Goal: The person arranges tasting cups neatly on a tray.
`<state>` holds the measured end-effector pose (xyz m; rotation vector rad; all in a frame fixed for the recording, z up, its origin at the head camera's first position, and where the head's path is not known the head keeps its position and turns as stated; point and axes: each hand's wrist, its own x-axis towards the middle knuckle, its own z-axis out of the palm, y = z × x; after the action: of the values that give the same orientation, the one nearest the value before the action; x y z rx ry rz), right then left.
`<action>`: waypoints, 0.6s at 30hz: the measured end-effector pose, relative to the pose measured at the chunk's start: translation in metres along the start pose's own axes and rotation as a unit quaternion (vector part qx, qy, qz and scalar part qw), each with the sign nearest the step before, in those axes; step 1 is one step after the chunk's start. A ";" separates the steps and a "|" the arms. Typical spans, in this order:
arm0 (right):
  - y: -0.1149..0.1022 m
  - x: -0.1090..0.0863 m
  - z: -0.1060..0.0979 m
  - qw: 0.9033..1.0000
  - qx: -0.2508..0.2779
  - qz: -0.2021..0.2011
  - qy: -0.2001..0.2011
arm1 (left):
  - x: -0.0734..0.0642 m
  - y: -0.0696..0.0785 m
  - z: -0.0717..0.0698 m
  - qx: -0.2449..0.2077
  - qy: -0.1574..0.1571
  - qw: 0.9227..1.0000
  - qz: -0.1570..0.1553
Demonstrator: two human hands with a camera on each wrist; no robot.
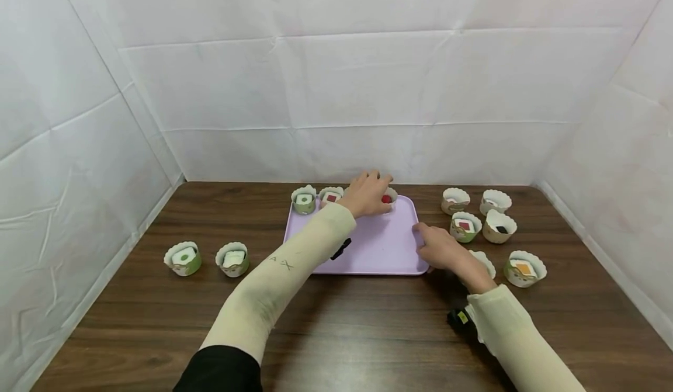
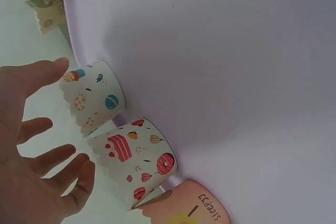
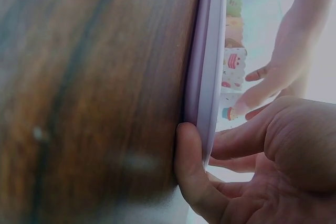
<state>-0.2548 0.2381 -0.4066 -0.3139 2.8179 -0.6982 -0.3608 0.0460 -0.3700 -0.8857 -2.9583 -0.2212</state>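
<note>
A lilac tray (image 1: pixel 368 257) lies on the dark wooden table. Along its far edge stands a row of paper baking cups: a green cup (image 1: pixel 304 200), a cup with a dark red square inside (image 1: pixel 331 196), a white cup with cake prints (image 2: pixel 137 161) and a white cup with a blue ball print (image 2: pixel 97 98). My left hand (image 1: pixel 366 194) hovers over the right end of this row, fingers spread, apart from the cups' sides in the left wrist view. My right hand (image 3: pixel 247 166) pinches the tray's right rim between thumb and finger.
Two green cups, one (image 1: pixel 183 258) beside another (image 1: pixel 232 259), stand left of the tray. To the right stand several more cups, among them a cup with an orange square (image 1: pixel 524 269) and one with a black piece (image 1: pixel 499 226). White sheets (image 1: pixel 363 82) enclose the table.
</note>
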 end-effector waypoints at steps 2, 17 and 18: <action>0.000 0.000 0.000 1.000 0.003 0.002 -0.001 | -0.003 0.000 -0.002 -0.001 0.001 1.000 0.000; 0.000 0.001 0.001 1.000 0.001 0.001 0.001 | -0.043 -0.005 -0.011 -0.070 0.034 0.997 0.021; 0.000 0.001 0.001 1.000 0.001 0.002 0.001 | -0.046 -0.006 -0.012 -0.079 0.038 0.996 0.021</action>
<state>-0.2555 0.2373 -0.4075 -0.3079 2.8188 -0.7012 -0.3257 0.0140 -0.3632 -0.9340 -2.8802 -0.4801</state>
